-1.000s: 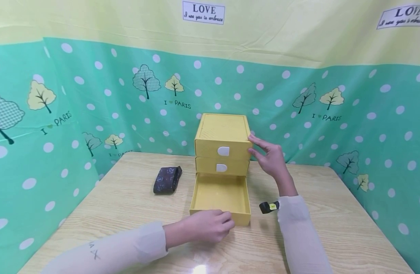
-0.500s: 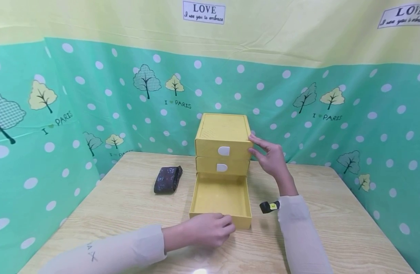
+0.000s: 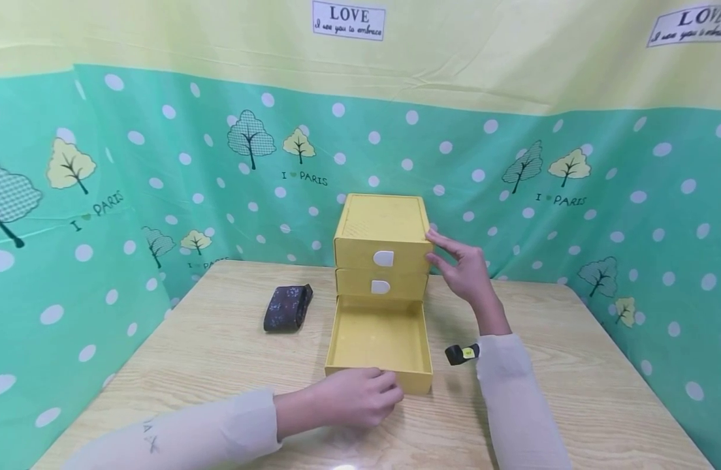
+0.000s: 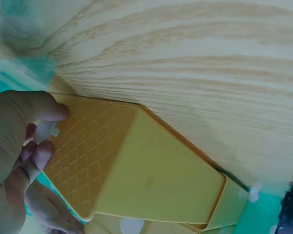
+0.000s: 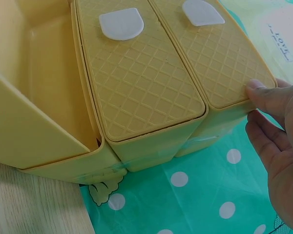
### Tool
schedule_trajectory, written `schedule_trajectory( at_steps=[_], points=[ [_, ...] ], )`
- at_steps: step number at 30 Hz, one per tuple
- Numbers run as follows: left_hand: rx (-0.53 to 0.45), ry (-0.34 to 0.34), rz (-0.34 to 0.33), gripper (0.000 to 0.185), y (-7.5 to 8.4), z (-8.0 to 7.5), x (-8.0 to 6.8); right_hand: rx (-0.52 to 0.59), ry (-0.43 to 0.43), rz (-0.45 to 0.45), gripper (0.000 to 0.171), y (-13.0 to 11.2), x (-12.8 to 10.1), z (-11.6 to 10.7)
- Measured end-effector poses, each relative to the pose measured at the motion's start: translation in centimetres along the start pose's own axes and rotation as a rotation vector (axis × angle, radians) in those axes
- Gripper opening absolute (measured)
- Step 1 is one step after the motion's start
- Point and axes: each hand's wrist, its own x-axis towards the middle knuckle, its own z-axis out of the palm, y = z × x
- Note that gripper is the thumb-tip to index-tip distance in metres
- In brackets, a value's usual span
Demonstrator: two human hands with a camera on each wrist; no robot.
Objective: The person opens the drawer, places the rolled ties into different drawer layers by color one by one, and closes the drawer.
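A yellow three-tier drawer cabinet [image 3: 386, 219] stands at the back middle of the table. Its bottom drawer [image 3: 378, 333] is pulled far out, and bare yellow floor shows inside. At that drawer's front, my left hand [image 3: 360, 396] pinches the white tab handle [image 4: 45, 130] between thumb and fingers. My right hand [image 3: 466, 274] grips the cabinet's upper right front corner, thumb on the front face and fingers at the side. The top drawer [image 5: 224, 63] and middle drawer [image 5: 146, 78] are closed, each with a white tab and a diamond-patterned front.
A dark, flower-patterned folded item [image 3: 287, 309], wallet-like, lies left of the cabinet on the wood-grain table [image 3: 219, 352]. A small black device [image 3: 456, 354] with a yellow label sits by the right cuff. A green and yellow printed curtain [image 3: 190, 163] hangs behind and at both sides.
My left hand has drawn the bottom drawer slightly further toward me, mostly in the first half second. The right hand keeps its place on the cabinet corner.
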Motion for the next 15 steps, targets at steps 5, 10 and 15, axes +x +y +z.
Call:
schedule_trajectory(
  at_steps=[5,10,15],
  points=[
    [-0.036,0.071,-0.032,0.03,-0.4,-0.5,-0.8,-0.014,0.001,0.013,0.044,-0.1,0.0,0.1],
    [-0.1,0.1,-0.088,0.032,-1.3,-0.9,-2.0,-0.019,-0.003,0.026,0.044,-0.1,0.0,0.2],
    [-0.129,0.095,-0.15,0.037,-2.1,-0.8,-3.3,-0.023,-0.001,0.024,0.043,-0.1,-0.1,0.1]
  ],
)
